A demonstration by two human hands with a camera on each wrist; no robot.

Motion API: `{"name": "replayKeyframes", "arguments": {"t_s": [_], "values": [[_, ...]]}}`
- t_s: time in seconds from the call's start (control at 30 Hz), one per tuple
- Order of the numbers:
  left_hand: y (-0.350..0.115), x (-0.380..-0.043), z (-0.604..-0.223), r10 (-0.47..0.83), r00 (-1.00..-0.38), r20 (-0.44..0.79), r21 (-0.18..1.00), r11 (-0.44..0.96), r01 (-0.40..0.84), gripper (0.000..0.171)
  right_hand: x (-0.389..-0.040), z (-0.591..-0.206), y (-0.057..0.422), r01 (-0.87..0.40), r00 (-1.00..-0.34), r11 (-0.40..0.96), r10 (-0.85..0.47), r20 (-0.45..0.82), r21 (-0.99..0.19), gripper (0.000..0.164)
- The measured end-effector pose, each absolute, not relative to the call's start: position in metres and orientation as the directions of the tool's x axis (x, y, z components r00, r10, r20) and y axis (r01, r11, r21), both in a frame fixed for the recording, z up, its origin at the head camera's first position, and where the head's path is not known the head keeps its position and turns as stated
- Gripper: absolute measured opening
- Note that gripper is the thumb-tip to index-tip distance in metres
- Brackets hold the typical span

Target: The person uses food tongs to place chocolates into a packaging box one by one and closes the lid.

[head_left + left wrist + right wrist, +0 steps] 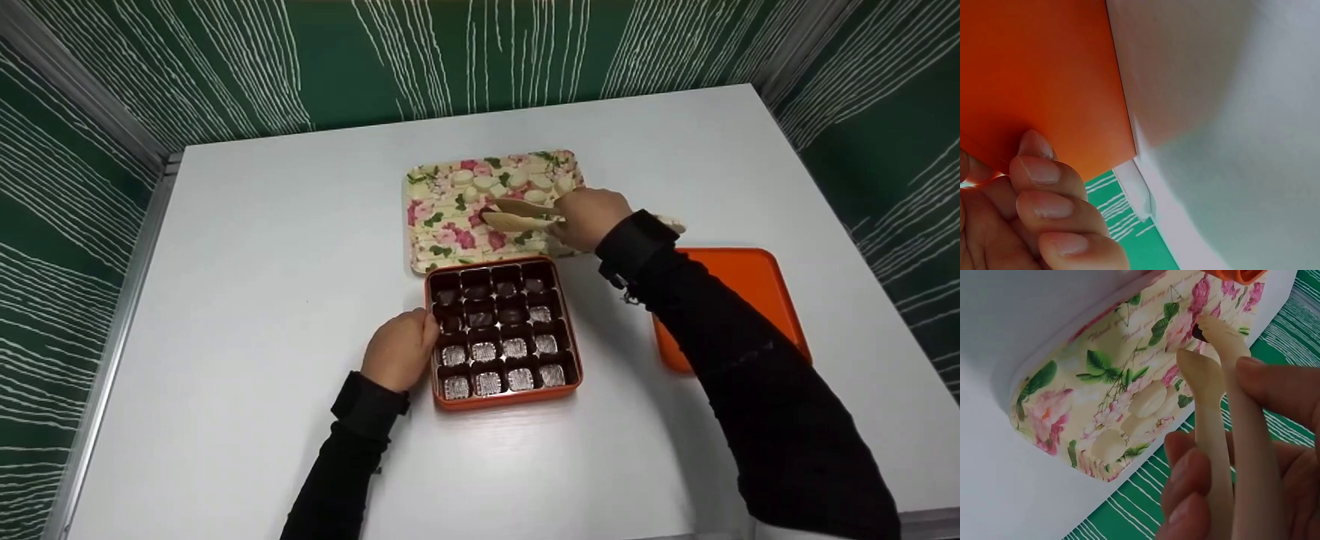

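My left hand point(399, 351) grips the left wall of a square orange box point(510, 399), thumb at the rim and fingers against the outside. A dark divider point(499, 334) splits the box into small compartments. Dark chocolates point(478, 319) sit in the back rows; the front ones show bare textured bottoms. In my right hand point(592, 217) are pale wooden tongs point(517, 223), reaching over a floral tray point(417, 259). At the tong tips is a dark chocolate point(1198, 333), partly hidden; whether it is pinched I cannot tell. Several white chocolates point(1148, 399) lie on the tray.
An orange lid point(739, 281) lies right of the box, partly under my right forearm. The tray stands just behind the box. All rest on a white table point(262, 262) with green, white-striped walls point(495, 60) behind and at the sides.
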State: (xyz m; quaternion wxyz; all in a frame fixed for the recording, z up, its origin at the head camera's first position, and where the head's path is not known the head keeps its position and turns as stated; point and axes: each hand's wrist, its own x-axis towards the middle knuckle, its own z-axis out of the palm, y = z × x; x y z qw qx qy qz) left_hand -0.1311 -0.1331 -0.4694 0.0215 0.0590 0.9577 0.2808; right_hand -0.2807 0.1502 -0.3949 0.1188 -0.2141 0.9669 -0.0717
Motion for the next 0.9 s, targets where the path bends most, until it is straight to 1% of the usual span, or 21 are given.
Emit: {"name": "replayKeyframes", "arguments": {"t_s": [0.1,0.37,0.6,0.67,0.8,0.9], "values": [[-0.133,-0.131,-0.47,0.123,-0.992,-0.005,0.539,0.836,0.101,0.033,-0.283,-0.397,0.148,-0.401,-0.879,0.893,-0.438,-0.191,-0.204,0.03],[-0.132,-0.132,-0.47,0.113,-0.993,-0.019,0.542,0.836,0.085,0.032,-0.283,-0.405,0.144,-0.404,-0.893,0.893,-0.432,-0.127,-0.196,0.028],[-0.133,-0.13,-0.471,0.134,-0.991,0.024,0.533,0.837,0.126,0.034,-0.276,-0.406,0.162,-0.443,-0.878,0.868,-0.471,-0.089,-0.222,0.026],[-0.133,-0.13,-0.471,0.133,-0.991,0.034,0.531,0.837,0.13,0.034,-0.273,-0.403,0.169,-0.456,-0.872,0.859,-0.483,-0.075,-0.232,0.024],[-0.132,-0.13,-0.471,0.129,-0.991,0.033,0.532,0.837,0.126,0.034,-0.262,-0.39,0.185,-0.484,-0.859,0.834,-0.51,-0.036,-0.265,0.024],[-0.132,-0.13,-0.47,0.127,-0.991,0.035,0.526,0.841,0.127,0.033,-0.248,-0.376,0.197,-0.524,-0.84,0.811,-0.543,-0.002,-0.262,0.029]]}}
